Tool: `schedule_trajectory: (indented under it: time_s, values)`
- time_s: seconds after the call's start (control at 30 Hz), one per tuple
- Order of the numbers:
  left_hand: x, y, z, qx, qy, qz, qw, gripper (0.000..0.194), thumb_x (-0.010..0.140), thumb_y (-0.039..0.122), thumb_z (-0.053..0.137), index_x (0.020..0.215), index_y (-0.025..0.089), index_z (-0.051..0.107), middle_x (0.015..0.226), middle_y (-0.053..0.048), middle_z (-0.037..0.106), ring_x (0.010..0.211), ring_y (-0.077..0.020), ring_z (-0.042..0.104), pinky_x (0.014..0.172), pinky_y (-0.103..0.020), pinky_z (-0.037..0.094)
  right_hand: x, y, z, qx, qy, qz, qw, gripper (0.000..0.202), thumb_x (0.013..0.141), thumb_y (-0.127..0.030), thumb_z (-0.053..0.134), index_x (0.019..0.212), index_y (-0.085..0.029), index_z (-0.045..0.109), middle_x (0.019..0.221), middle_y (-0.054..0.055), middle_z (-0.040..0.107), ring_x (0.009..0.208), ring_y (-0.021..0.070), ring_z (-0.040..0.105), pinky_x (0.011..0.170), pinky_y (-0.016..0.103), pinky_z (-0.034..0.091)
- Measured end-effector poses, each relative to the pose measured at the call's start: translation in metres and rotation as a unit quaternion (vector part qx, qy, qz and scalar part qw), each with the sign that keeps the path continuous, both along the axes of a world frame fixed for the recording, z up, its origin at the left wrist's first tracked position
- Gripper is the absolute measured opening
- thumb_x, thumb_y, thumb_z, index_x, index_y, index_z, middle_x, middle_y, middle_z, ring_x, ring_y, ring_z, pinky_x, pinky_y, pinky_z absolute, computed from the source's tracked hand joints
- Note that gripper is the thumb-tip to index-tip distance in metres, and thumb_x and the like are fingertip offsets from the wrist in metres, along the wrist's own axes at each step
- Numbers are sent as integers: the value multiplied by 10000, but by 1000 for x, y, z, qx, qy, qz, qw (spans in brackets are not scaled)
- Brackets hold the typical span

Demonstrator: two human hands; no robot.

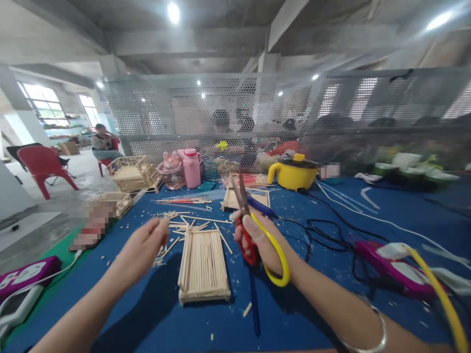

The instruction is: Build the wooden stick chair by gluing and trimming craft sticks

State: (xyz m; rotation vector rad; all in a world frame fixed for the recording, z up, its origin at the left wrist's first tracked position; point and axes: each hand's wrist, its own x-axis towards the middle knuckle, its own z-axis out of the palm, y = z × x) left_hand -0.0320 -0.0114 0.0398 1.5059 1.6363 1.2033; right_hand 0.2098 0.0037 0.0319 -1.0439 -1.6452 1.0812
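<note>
My right hand point(261, 235) is closed round a pair of scissors point(241, 193) with one red and one yellow handle, its blades pointing up and away. My left hand point(142, 247) hovers over the blue table with its fingers pinched together; whether they hold something small I cannot make out. Between both hands lies a small tray-like frame of wooden sticks point(205, 264), its floor made of sticks side by side. Loose and cut sticks point(191, 225) are scattered just beyond it. Partly behind my right hand, a second stick frame point(230, 198) and a blue-handled tool point(260, 206) show.
A yellow electric pot point(296, 174), a pink flask point(191, 169) and a perforated metal screen point(176, 108) stand at the back. Black cords point(327, 230) and a purple power strip point(393, 269) lie right. A blue rod point(254, 306) lies near the front. A person point(105, 142) sits far left.
</note>
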Motion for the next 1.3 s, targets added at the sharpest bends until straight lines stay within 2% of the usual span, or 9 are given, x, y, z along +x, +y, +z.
schedule_trajectory:
  time_s: [0.1,0.2,0.47,0.67,0.8,0.87,0.97,1.07,1.3]
  values:
    - [-3,-13,-35,-166,-45,-56,983,527,766,696,396,688,187,510,424,87,311,382,-78,257,387,-194,171,-5,0,-22,-140,-11,36,989,577,811,-728,330,921,-184,485,660,-11,557,416,77,463,378,196,374]
    - [6,-16,-52,-213,-74,-80,971,532,736,744,383,720,216,449,383,102,300,337,-78,223,360,-197,135,-7,-1,-31,-156,-31,44,986,530,814,-704,379,883,-189,484,715,1,583,510,93,545,412,182,405]
    - [19,34,-50,-190,-97,-82,973,476,723,672,482,715,196,460,516,64,443,396,-81,380,353,-178,267,-15,25,-27,-91,-54,42,994,498,824,-689,384,833,-198,468,656,-38,510,463,68,452,417,187,392]
    - [14,35,-49,-181,-105,-66,976,434,768,626,472,769,193,487,577,50,483,435,-98,426,408,-200,323,-15,37,-29,-110,-34,21,993,515,831,-701,335,883,-203,458,735,-23,537,441,73,463,392,209,396]
    - [4,18,-30,15,41,59,997,370,791,552,523,767,185,568,667,16,535,564,-117,447,506,-213,341,1,29,-20,24,-91,-13,995,426,891,-608,337,963,-210,471,699,-21,515,517,104,480,485,241,429]
    - [8,3,-21,87,29,72,993,351,815,535,509,844,198,603,682,15,527,618,-128,446,557,-216,364,10,22,-15,114,-158,-34,980,373,903,-555,375,1011,-213,474,716,-11,522,591,126,502,561,266,445]
    - [29,-17,-18,69,-90,-38,993,386,850,545,448,882,204,626,677,9,508,594,-118,425,545,-211,376,18,13,-10,236,-242,-38,941,426,848,-571,477,1051,-196,490,835,44,574,732,181,549,661,315,463]
    - [54,-23,-24,38,-168,-135,976,383,885,517,414,943,200,620,620,23,445,557,-102,395,511,-193,364,18,8,-8,305,-264,-21,915,554,780,-634,532,1111,-191,496,954,88,593,849,232,572,727,350,474]
    - [69,-7,-26,116,-152,-164,968,243,890,372,491,814,181,620,670,8,567,601,-90,482,567,-177,416,12,4,-12,314,-269,-3,910,738,690,-728,541,1158,-159,494,967,111,579,863,243,577,764,374,489]
